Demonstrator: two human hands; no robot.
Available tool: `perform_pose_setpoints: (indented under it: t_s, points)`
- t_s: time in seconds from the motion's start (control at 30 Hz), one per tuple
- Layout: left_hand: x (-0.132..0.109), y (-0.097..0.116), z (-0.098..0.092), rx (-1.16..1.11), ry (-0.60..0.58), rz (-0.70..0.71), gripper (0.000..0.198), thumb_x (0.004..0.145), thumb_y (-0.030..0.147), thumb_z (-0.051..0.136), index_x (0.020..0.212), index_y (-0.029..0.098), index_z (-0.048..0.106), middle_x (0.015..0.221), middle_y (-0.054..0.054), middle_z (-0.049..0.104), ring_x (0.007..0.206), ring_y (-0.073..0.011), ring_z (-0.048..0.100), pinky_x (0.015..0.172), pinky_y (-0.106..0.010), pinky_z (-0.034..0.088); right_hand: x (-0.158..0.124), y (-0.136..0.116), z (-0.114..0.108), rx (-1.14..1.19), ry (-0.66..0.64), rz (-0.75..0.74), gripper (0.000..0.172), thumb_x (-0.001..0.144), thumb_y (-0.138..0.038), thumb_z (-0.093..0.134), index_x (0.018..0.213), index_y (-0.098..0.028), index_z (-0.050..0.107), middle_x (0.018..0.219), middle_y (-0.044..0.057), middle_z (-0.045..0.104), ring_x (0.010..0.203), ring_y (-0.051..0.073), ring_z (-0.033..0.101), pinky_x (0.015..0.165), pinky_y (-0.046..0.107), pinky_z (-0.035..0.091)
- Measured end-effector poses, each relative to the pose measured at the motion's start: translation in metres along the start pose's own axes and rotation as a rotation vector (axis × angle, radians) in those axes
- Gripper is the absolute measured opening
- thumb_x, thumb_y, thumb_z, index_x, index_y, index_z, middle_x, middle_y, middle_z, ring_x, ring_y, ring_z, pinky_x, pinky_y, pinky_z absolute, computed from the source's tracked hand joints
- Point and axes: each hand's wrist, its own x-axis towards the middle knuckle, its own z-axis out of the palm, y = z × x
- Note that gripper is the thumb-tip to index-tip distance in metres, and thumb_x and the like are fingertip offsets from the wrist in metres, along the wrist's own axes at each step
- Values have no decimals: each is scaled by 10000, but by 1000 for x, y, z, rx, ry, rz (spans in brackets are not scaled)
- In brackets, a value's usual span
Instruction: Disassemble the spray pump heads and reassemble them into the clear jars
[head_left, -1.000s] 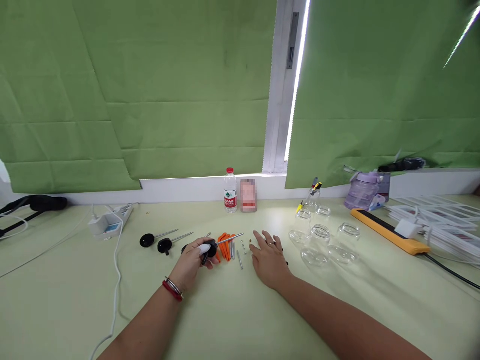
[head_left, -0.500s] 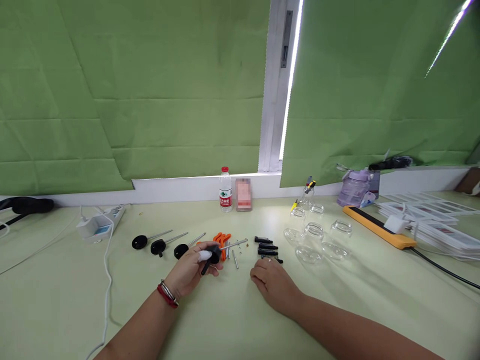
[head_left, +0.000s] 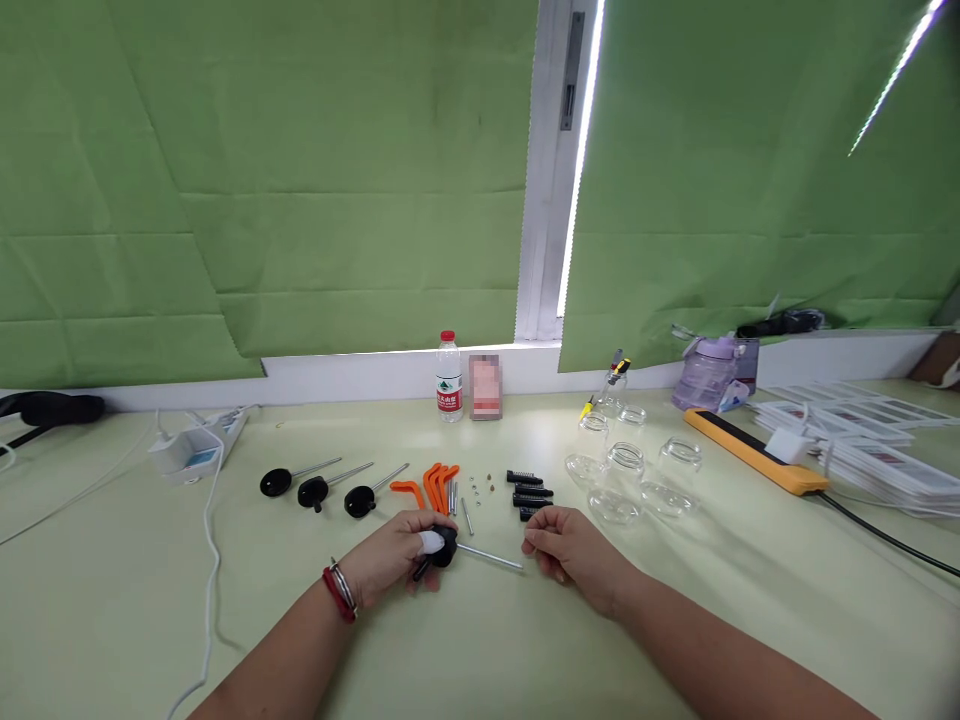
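My left hand [head_left: 394, 560] is closed round the black knob of a metal rod [head_left: 487, 556], whose shaft points right toward my right hand. My right hand [head_left: 566, 548] hovers just past the rod's tip with fingers curled in a pinch; what it holds is too small to make out. Beyond my hands lie orange clips [head_left: 431, 485], short metal pins [head_left: 466, 515], tiny nuts [head_left: 484, 485] and black springs [head_left: 531, 492]. Three more black-knobbed rods [head_left: 322, 487] lie in a row to the left.
Several clear glass jars [head_left: 626, 470] stand at the right, with a yellow bar [head_left: 754, 452], cable and card stacks [head_left: 862, 430] beyond. A water bottle [head_left: 448, 378] stands by the wall. A power strip [head_left: 191, 445] and white cord [head_left: 214, 560] lie at the left.
My left hand drew the knobbed rod nearer to me and swung its shaft to point right. My right hand lifted off the table, moved close to the rod's tip and curled into a pinch.
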Motion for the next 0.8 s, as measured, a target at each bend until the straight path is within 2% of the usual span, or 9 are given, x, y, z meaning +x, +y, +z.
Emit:
perform_pose_setpoints:
  t_s: [0.07, 0.17, 0.37, 0.57, 0.8]
  points:
    - [1, 0, 1, -6, 29, 6, 428, 704, 260, 541, 1128, 200, 554, 734, 6, 561, 537, -139, 601, 379, -194, 324, 0, 0, -1, 52, -11, 21, 114, 697, -238, 588, 718, -164, 504, 704, 28, 640, 471, 67, 473, 398, 184, 291]
    - [1, 0, 5, -67, 62, 7, 482, 701, 242, 535, 1182, 215, 526, 770, -4, 541, 597, -153, 615, 411, -208, 376, 0, -1, -2, 87, -6, 39, 122, 648, -195, 607, 673, -160, 493, 658, 28, 635, 464, 69, 485, 389, 181, 313]
    - [-1, 1, 12, -144, 85, -23, 491, 662, 171, 522, 1152, 201, 519, 784, -3, 502, 608, -159, 613, 467, -262, 464, 1, -2, -2, 155, 5, 41, 135, 630, -182, 612, 738, -153, 536, 639, 16, 626, 442, 63, 471, 387, 183, 332]
    - [-2, 1, 12, -98, -16, -26, 375, 677, 180, 549, 1047, 217, 504, 691, 36, 503, 564, -155, 616, 446, -237, 458, 0, -3, -1, 191, 1, 56, 206, 623, -210, 664, 801, -138, 588, 689, 30, 638, 459, 59, 474, 421, 196, 354]
    - [-3, 1, 7, 32, -130, 51, 266, 710, 210, 610, 966, 191, 542, 745, 33, 521, 496, -92, 572, 445, -206, 445, 2, 1, -4, 192, -9, 38, 246, 637, -234, 689, 840, -134, 593, 733, 40, 648, 455, 49, 455, 403, 186, 319]
